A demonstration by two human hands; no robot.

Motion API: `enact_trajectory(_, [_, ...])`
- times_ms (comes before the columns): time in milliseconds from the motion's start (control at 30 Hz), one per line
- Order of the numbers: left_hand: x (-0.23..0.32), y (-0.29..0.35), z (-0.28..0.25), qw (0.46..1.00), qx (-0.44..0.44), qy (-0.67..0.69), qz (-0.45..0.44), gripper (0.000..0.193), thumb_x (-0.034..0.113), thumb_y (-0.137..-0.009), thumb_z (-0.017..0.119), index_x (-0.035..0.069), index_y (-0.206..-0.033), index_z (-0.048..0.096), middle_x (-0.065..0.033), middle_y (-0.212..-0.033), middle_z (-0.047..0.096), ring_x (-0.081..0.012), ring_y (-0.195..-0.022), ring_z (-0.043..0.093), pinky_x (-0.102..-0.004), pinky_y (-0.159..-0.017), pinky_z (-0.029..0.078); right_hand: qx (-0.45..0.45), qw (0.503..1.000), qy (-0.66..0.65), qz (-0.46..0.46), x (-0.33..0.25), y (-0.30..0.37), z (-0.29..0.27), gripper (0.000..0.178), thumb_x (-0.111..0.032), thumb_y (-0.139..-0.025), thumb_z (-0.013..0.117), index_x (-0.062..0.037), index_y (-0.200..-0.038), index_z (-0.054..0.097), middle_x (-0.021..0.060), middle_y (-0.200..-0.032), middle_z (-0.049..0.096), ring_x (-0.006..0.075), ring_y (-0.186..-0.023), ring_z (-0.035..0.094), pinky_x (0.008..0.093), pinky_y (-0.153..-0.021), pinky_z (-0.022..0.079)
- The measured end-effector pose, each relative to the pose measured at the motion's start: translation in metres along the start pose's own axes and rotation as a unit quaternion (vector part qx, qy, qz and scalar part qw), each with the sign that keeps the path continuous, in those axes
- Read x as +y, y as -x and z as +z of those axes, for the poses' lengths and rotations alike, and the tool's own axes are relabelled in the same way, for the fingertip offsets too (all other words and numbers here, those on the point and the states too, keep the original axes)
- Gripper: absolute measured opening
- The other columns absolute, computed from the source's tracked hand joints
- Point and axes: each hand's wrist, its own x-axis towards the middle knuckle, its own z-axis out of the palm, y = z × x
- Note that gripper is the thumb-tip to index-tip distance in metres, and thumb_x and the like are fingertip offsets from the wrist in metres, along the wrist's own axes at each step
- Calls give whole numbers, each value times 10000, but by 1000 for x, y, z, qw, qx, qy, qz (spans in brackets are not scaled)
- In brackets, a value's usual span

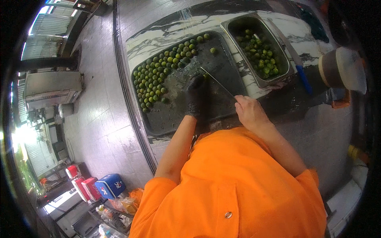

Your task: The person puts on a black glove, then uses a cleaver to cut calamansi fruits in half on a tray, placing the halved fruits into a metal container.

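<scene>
My left hand (195, 93), in a black glove, is closed over the dark tray (228, 79). A small green lime (205, 75) shows at its fingertips, partly hidden by the glove. The bare right hand (249, 111) grips a knife (217, 81) near the tray's right edge. Its thin blade points up and left, with the tip just beyond the gloved fingers; the handle is hidden in my palm. Many whole limes (158, 71) are packed along the tray's left and far sides. One single lime (213, 50) sits apart at the far right of the tray.
Right of the tray stands a deep steel pan (260, 82) with cut limes (262, 55) inside. A blue-handled knife (303, 79) lies beside it on the marble-patterned table (166, 29). A round tub (333, 69) stands farther right. Coolers (110, 186) are on the lower left.
</scene>
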Motion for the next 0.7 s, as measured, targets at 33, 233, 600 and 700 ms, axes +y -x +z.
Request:
enact_trajectory(33, [-4, 0, 1, 1000, 16, 9, 12, 214, 125, -876, 673, -4, -1044, 697, -199, -1030, 690, -337, -976, 665, -385, -847, 507, 3, 1000, 1, 1, 0, 0, 0, 279, -157, -965, 528, 13, -1178, 586, 265, -1009, 647, 456, -931, 637, 521, -818, 525])
enact_trajectory(233, [-2, -2, 8, 995, 44, 88, 7, 146, 83, -864, 655, -5, -969, 704, -180, -941, 683, -344, -897, 657, -383, -803, 511, 12, 999, 41, -7, -12, 13, -8, 307, -157, -979, 514, 0, -1238, 562, 242, -1033, 626, 430, -888, 659, 496, -765, 555])
enact_trajectory(600, [15, 2, -1, 998, 17, 56, 7, 150, 61, -849, 651, 25, -989, 690, -178, -948, 671, -353, -882, 642, -362, -776, 501, -47, 994, 92, -30, -8, 8, -15, 324, -128, -979, 514, 22, -1265, 543, 186, -922, 578, 362, -793, 681, 447, -698, 579])
enact_trajectory(700, [13, 4, 3, 997, 32, 57, 30, 199, 45, -856, 642, 11, -1050, 672, -159, -987, 682, -314, -907, 647, -361, -796, 503, -52, 993, 93, -40, -10, 7, -18, 316, -121, -975, 524, 27, -1253, 549, 177, -916, 572, 350, -763, 678, 436, -661, 583])
